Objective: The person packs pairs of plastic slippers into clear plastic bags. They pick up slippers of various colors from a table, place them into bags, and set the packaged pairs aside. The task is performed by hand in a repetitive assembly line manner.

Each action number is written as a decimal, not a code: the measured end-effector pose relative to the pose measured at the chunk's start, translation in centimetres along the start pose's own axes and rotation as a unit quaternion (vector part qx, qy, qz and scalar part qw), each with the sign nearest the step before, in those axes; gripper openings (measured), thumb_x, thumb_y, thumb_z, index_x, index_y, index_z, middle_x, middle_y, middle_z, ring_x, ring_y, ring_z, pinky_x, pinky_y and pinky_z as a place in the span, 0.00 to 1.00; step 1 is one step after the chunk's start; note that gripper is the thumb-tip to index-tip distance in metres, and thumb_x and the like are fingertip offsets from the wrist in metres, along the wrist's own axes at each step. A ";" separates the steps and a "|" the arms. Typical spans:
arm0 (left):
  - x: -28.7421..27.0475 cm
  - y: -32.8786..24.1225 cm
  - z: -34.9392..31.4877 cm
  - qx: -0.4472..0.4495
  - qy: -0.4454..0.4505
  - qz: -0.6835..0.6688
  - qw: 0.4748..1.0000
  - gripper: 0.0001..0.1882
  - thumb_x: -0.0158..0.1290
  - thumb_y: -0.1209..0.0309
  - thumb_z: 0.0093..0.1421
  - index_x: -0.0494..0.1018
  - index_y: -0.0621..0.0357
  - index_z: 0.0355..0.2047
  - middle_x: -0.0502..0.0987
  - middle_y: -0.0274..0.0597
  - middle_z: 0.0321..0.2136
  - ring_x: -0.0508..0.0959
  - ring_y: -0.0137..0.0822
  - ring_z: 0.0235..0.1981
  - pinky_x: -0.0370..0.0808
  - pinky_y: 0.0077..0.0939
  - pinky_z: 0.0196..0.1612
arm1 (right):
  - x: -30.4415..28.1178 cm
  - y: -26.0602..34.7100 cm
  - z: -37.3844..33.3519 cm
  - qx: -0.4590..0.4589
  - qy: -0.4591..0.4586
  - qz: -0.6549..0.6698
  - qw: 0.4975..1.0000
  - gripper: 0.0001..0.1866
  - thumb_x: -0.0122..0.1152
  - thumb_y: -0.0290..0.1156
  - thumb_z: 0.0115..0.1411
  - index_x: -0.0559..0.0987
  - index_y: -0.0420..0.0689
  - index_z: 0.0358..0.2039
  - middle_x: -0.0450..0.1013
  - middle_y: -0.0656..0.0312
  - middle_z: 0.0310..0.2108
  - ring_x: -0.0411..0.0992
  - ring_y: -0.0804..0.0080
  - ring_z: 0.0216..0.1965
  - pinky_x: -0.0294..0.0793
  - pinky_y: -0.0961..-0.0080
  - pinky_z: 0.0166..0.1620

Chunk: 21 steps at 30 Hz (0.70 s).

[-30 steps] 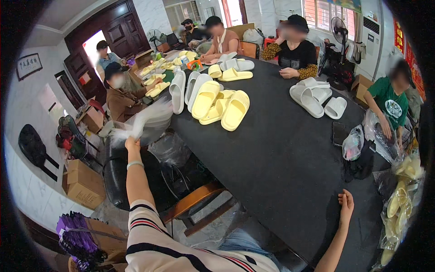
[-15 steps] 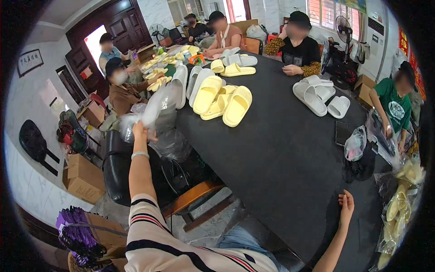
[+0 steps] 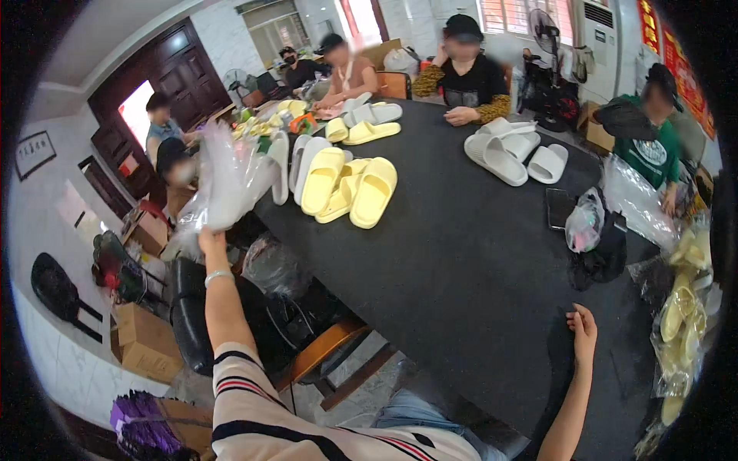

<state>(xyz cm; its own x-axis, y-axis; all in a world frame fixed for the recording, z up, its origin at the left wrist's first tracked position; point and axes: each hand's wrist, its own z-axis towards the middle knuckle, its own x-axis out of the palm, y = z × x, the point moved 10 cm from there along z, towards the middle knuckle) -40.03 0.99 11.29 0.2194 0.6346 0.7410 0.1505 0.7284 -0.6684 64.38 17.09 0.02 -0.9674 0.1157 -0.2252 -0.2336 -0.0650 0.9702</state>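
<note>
My left hand [image 3: 211, 241] is raised at the table's left edge, closed on a bunch of clear plastic bags [image 3: 231, 173] that fans upward from it. The bags partly cover a seated co-worker and sit beside a light grey slide sandal [image 3: 280, 165]. Just right of them, yellow slides [image 3: 373, 194] lean in a cluster on the black table [image 3: 446, 284]. Low over the table's right side, my right hand [image 3: 583, 326] holds nothing, its fingers loosely bent and slightly apart. Nearest to it lies a dark bundle [image 3: 603, 257] with a knotted clear bag [image 3: 586, 223].
More grey slides [image 3: 500, 157] and a phone [image 3: 560, 209] lie farther back. Packed yellow slippers [image 3: 680, 307] line the right edge. A black padded chair [image 3: 188, 315], a stool and a cardboard box [image 3: 150, 346] stand at left. Several co-workers sit around the tables.
The plastic bags have swung up and spread out higher in my left hand. The view has shifted slightly right. At right, the co-worker in green now has a plastic bag lying flatter on the table.
</note>
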 end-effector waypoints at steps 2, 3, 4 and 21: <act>2.9 0.4 -0.5 -0.038 0.064 -0.002 0.997 0.21 0.40 0.69 0.67 0.61 0.61 0.59 0.67 0.50 0.56 0.67 0.48 0.57 0.67 0.45 0.59 | -0.8 -0.1 -0.3 0.006 -0.004 0.000 1.000 0.16 0.51 0.35 0.67 0.74 0.41 0.51 0.75 0.63 0.36 0.72 0.78 0.37 0.70 0.81 0.42; 4.3 0.4 -0.9 -0.043 0.079 0.021 0.996 0.22 0.39 0.69 0.68 0.59 0.58 0.61 0.64 0.47 0.59 0.65 0.47 0.59 0.66 0.44 0.60 | -1.1 -0.3 -0.1 -0.009 -0.005 0.001 1.000 0.15 0.51 0.33 0.67 0.74 0.40 0.50 0.76 0.62 0.36 0.72 0.77 0.36 0.71 0.80 0.42; 4.8 1.0 -2.1 -0.052 0.090 0.043 0.994 0.22 0.38 0.69 0.69 0.57 0.56 0.63 0.61 0.45 0.61 0.63 0.46 0.61 0.64 0.43 0.62 | -0.6 -0.4 -0.1 0.014 -0.004 0.046 0.999 0.14 0.51 0.31 0.66 0.74 0.40 0.50 0.76 0.62 0.37 0.72 0.77 0.37 0.71 0.80 0.42; 27.9 38.6 -45.6 0.035 0.624 0.456 0.634 0.19 0.50 0.68 0.63 0.69 0.62 0.52 0.72 0.47 0.50 0.72 0.43 0.51 0.69 0.33 0.54 | -1.2 -2.6 0.8 -0.009 0.004 0.092 0.996 0.18 0.53 0.33 0.65 0.72 0.45 0.54 0.76 0.63 0.39 0.74 0.77 0.38 0.75 0.78 0.41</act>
<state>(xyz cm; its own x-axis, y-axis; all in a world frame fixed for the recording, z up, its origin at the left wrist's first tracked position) 15.83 35.04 3.26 0.7827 0.1345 -0.6077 -0.6206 0.2430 -0.7455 66.24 17.93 -2.11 -0.9947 0.0931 -0.0438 -0.0534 -0.1032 0.9932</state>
